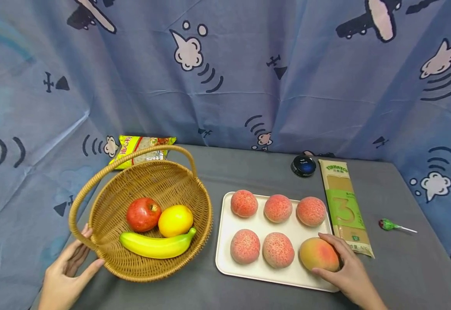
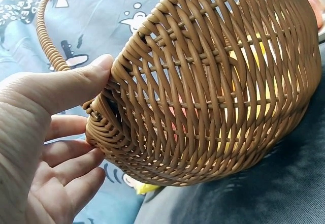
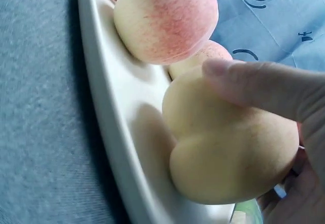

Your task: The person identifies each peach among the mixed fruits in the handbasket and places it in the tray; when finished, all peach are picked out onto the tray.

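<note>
My left hand [image 1: 67,269] pinches the left rim of a wicker basket [image 1: 206,224], next to the foot of its arched handle. The left wrist view has the thumb [image 2: 84,79] on the near side of the rim and the other fingers behind it. Inside the tilted basket lie a red apple [image 1: 144,214], a yellow lemon [image 1: 175,220] and a yellow-green banana [image 1: 157,245]. My right hand [image 1: 349,269] grips a yellow-orange peach [image 1: 318,254] between thumb and fingers at the front right corner of a cream tray [image 1: 272,277]. Several pink speckled peaches [image 1: 278,249] sit on that tray.
Behind the basket lies a yellow food packet [image 1: 140,146]. A round dark tin [image 1: 303,165] stands beyond the tray. To the tray's right are a green-and-tan noodle packet [image 1: 345,206] and a green lollipop [image 1: 390,224]. A blue patterned curtain [image 1: 225,86] hangs behind the grey table.
</note>
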Action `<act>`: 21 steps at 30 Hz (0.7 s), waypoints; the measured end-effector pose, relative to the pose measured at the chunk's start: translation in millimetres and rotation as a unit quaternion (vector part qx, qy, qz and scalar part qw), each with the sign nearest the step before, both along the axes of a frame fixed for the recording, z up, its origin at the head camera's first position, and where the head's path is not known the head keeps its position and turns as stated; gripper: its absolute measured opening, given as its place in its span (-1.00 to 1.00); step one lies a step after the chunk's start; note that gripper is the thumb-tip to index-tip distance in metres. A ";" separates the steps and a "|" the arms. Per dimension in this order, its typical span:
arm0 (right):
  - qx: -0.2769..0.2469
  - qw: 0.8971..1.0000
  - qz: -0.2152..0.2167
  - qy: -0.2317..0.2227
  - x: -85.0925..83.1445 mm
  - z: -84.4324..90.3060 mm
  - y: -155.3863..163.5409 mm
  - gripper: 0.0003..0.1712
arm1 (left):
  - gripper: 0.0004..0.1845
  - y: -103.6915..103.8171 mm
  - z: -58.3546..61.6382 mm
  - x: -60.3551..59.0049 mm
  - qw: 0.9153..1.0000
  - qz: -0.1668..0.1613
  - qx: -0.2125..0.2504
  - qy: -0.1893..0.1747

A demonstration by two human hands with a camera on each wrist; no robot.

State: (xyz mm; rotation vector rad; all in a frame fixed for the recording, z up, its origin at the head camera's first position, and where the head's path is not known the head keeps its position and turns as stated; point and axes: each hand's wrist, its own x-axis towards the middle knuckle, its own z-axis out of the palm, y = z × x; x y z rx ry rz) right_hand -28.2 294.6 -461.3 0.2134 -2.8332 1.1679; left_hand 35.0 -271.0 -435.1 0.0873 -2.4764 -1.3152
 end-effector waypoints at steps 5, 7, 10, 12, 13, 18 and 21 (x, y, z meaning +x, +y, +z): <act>0.001 0.999 0.011 -0.032 1.4 -4.8 -0.1 0.06 | -0.18 -1.0 0.9 -0.1 1.000 -0.005 0.005 0.002; 0.005 0.999 0.017 -0.047 2.3 -6.8 -0.6 0.08 | -0.18 -1.4 1.3 0.3 1.000 -0.006 0.006 0.002; 0.001 0.998 0.025 -0.058 3.4 -10.3 -1.6 0.12 | -0.18 -1.8 1.7 1.1 1.000 -0.006 0.007 0.001; -0.018 0.997 0.032 -0.061 3.6 -11.9 -1.8 0.14 | -0.19 -2.1 1.7 1.2 1.000 -0.006 0.010 0.000; -0.027 0.997 0.035 -0.061 3.3 -12.3 -2.0 0.16 | -0.19 -2.3 1.8 1.2 1.000 -0.006 0.013 0.000; -0.068 0.995 0.049 -0.063 2.5 -7.7 -1.6 0.17 | -0.19 -1.9 2.5 0.9 1.000 -0.004 -0.001 0.004; -0.076 0.994 0.048 -0.059 3.3 -2.4 1.3 0.15 | -0.17 0.6 5.8 0.8 1.000 0.007 -0.025 0.007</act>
